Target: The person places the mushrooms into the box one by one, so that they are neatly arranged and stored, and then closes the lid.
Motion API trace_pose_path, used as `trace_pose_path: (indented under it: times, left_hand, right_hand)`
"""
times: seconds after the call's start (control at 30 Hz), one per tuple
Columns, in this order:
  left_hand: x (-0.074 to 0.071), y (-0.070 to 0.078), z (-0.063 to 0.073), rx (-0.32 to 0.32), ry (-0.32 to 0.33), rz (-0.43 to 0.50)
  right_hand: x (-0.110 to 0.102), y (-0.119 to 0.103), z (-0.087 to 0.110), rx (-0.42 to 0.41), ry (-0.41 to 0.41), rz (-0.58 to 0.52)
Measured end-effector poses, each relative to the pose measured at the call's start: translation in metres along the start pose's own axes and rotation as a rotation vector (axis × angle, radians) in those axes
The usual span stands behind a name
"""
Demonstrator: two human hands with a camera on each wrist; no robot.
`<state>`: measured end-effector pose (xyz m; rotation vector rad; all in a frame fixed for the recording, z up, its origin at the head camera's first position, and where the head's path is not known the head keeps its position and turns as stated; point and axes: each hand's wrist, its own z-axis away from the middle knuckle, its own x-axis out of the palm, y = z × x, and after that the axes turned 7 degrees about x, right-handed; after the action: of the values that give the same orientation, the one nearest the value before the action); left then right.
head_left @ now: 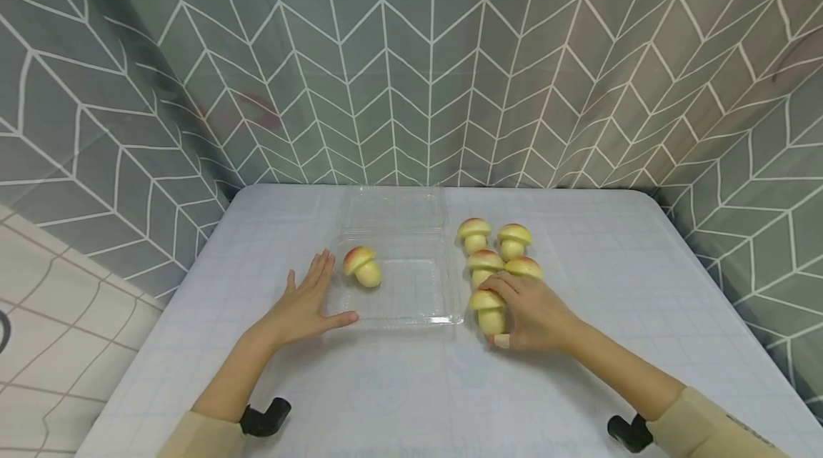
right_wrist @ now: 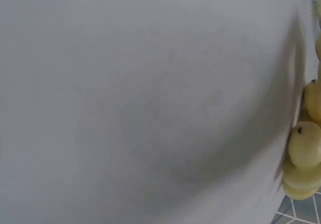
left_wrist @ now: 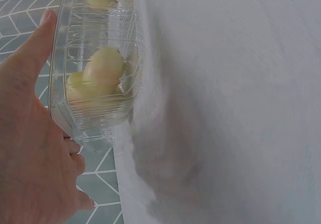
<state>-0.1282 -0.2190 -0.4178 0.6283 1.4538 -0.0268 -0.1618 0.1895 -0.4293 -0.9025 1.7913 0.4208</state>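
A clear plastic clamshell box [head_left: 411,319] lies open on the table, lid [head_left: 392,208] folded back. One toy mushroom [head_left: 363,266], yellow with a reddish cap, rests tilted in its left part; the left wrist view shows this mushroom [left_wrist: 103,76] through the ribbed wall. My left hand [head_left: 305,308] spreads its fingers along the box's left side, thumb at the near left corner. At the box's right, my right hand [head_left: 530,311] holds the nearest mushroom [head_left: 490,314], fingers at its cap and thumb near the stem's foot. In the right wrist view that hand is out of sight.
Several more mushrooms stand closely grouped behind the right hand, among them a back left one [head_left: 474,233] and a back right one [head_left: 514,238]. A white cloth covers the table [head_left: 411,394]. Patterned grey curtains [head_left: 411,86] hang behind and at both sides.
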Motion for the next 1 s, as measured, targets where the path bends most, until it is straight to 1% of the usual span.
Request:
trace_pose_path:
  times: [0.1,0.3,0.47,0.6,0.87,1.0]
  left_hand:
    - [0.000,0.000,0.000,-0.001,0.001,-0.002]
    - [0.000,0.001,0.000,-0.003,0.000,-0.007]
    - [-0.001,0.002,0.001,0.001,0.005,-0.004]
    - [-0.001,0.003,0.002,0.001,0.008,-0.004]
    - [0.000,0.002,0.003,0.016,0.032,-0.001]
    - [0.001,0.001,0.001,0.015,0.028,-0.016]
  right_hand:
    - [-0.006,0.001,-0.006,0.002,0.039,0.003]
    - [-0.014,0.002,-0.018,-0.055,0.100,0.011]
    - [-0.017,0.002,-0.025,-0.078,0.164,0.023]
    - [-0.020,0.000,-0.035,-0.107,0.211,0.018]
    - [-0.023,-0.010,-0.056,-0.146,0.243,-0.017]
    - [-0.022,-0.016,-0.064,-0.141,0.221,-0.030]
